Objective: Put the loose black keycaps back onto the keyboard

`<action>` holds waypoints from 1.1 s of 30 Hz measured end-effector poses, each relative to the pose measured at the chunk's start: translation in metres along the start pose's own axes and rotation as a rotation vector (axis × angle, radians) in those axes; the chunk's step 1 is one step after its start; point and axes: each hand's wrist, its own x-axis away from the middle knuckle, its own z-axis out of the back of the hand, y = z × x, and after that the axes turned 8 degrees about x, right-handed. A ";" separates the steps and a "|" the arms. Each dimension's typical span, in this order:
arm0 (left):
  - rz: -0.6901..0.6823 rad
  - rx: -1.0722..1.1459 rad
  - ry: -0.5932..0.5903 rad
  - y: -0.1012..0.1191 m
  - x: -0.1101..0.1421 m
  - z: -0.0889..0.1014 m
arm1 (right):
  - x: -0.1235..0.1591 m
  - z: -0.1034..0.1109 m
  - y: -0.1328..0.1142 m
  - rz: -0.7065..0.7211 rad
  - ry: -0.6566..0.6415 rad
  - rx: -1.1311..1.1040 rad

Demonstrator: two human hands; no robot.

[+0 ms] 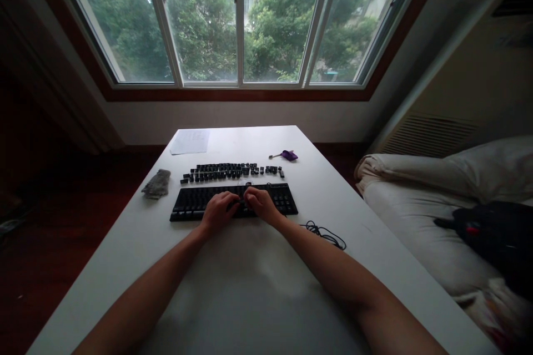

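Note:
A black keyboard [189, 199] lies flat on the white table in front of me. My left hand [217, 209] rests over its middle, palm down, with the fingers reaching forward and the thumb apart from them. Close beside it, my right hand [260, 202] is closed above the keys, fingers curled in; whatever is in its fingertips is too small to make out. Just behind the keyboard, several loose black keycaps [222, 172] stand in rows. A small clear and dark item [246, 183] shows at the keyboard's back edge, beyond my right fingers.
A crumpled grey cloth [157, 184] lies left of the keycaps. Further back are a sheet of paper [190, 142] and a purple item [289, 155] with a thin stick. A coiled black cable [325, 234] lies to the right. A sofa [408, 222] stands beside the table [233, 299].

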 end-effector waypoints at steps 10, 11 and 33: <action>0.020 -0.044 0.099 -0.004 -0.001 0.005 | -0.008 0.007 0.007 -0.100 0.142 0.087; 0.031 -0.041 0.102 -0.006 -0.001 0.006 | -0.008 0.009 0.008 -0.114 0.158 0.078; 0.011 -0.193 -0.071 -0.037 -0.101 -0.008 | -0.013 0.010 0.026 -0.202 0.351 0.116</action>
